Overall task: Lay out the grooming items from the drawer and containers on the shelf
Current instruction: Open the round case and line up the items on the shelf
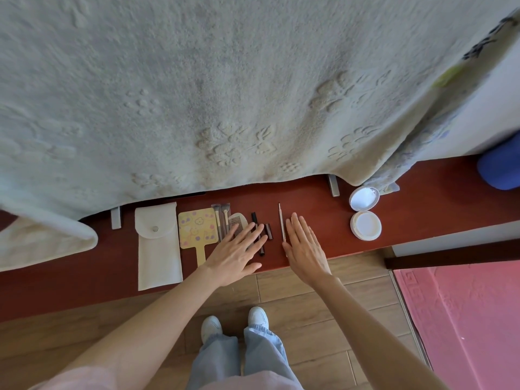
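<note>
Grooming items lie in a row on the red shelf (332,240): a white snap pouch (157,246), a yellow hand mirror (197,229), small brushes (221,218), a pale comb (237,222), dark tubes (267,230) and a thin metal tool (281,220). My left hand (235,253) lies flat with straight fingers over the comb and the dark tubes. Just right of the metal tool, my right hand (305,246) is flat and holds nothing. An open round white container (365,225) stands to the right, its lid (363,198) behind it.
A thick pale blanket (225,94) hangs over the back of the shelf and partly covers it at left. A blue object (499,167) sits at far right. Below are a wood floor, a pink mat (464,313) and my feet.
</note>
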### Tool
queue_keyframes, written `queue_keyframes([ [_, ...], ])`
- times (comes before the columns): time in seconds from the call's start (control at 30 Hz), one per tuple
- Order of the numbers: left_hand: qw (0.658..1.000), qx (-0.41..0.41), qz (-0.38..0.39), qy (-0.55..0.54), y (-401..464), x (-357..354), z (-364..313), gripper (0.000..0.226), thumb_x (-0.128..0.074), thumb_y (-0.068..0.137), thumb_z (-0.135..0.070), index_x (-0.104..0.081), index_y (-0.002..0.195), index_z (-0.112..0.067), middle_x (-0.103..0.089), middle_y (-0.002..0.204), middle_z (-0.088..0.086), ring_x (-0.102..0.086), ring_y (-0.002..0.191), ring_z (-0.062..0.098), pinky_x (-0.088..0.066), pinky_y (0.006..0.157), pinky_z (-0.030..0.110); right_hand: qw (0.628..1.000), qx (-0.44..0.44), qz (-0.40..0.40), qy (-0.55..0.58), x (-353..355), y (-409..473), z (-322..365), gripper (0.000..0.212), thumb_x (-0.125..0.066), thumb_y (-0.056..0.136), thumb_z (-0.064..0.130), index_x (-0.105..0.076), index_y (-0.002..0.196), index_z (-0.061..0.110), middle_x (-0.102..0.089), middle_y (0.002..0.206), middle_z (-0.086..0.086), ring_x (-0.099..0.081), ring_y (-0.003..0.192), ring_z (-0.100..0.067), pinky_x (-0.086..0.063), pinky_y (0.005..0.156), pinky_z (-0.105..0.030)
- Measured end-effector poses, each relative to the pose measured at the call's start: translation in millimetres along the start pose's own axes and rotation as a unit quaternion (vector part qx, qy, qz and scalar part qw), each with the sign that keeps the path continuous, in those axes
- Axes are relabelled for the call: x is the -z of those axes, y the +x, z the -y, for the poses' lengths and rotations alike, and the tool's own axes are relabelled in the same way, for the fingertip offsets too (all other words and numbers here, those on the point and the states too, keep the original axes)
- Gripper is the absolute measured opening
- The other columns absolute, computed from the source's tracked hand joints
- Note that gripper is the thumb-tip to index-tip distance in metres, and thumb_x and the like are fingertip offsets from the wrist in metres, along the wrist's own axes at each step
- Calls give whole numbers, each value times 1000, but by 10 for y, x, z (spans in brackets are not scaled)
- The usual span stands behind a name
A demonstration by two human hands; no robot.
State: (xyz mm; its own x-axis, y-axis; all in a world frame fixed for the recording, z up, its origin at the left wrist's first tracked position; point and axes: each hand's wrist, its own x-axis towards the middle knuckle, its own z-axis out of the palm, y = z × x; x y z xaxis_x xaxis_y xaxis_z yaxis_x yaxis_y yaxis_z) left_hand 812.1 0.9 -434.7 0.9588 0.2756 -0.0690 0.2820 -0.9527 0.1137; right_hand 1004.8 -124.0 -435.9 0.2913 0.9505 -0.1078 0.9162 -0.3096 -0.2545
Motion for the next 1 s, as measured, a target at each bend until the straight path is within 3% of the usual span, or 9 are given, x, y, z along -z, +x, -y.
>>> queue_keyframes([
  [0.2, 1000, 6, -1, -15, 106, 30, -58, 63, -27, 96, -51, -32, 147, -15, -25, 155, 14, -25, 143, 30, -26, 113, 50, 997, -60, -38, -41, 235, -37, -405, 57, -28, 96, 37, -31, 147, 11, -19, 157, -15, -15, 145, -28, -20, 114, -43],
  [0.4, 996, 63, -53, -16, 439, 124, -329, 51, -42, 95, -36, -45, 140, -11, -45, 143, 15, -42, 133, 33, -34, 109, 52, 988, -135, -53, -56, 366, -163, -943, 52, -51, 96, 26, -39, 142, 8, -25, 151, -25, -25, 140, -41, -34, 108, -54],
  [0.6, 993, 101, -52, -25, 623, 25, -543, 50, -57, 90, -29, -50, 136, -10, -49, 139, 16, -48, 127, 33, -39, 105, 51, 983, -176, -40, -41, 372, -231, -1279, 56, -52, 95, 33, -34, 145, 16, -17, 154, -25, -12, 142, -46, -27, 109, -59],
  [0.7, 993, 110, -44, -25, 621, -44, -582, 50, -59, 89, -30, -50, 135, -10, -48, 140, 17, -47, 128, 33, -40, 104, 52, 979, -200, -35, -16, 393, -194, -1376, 62, -50, 94, 44, -26, 148, 25, -8, 156, -21, -4, 144, -42, -21, 112, -55],
  [1.0, 991, 123, -52, -14, 605, -81, -602, 49, -54, 92, -32, -51, 135, -11, -45, 143, 16, -44, 130, 33, -38, 105, 52, 992, -114, -58, 20, 293, -104, -1169, 57, -55, 94, 31, -33, 146, 21, -22, 153, -21, -22, 139, -44, -39, 104, -55],
])
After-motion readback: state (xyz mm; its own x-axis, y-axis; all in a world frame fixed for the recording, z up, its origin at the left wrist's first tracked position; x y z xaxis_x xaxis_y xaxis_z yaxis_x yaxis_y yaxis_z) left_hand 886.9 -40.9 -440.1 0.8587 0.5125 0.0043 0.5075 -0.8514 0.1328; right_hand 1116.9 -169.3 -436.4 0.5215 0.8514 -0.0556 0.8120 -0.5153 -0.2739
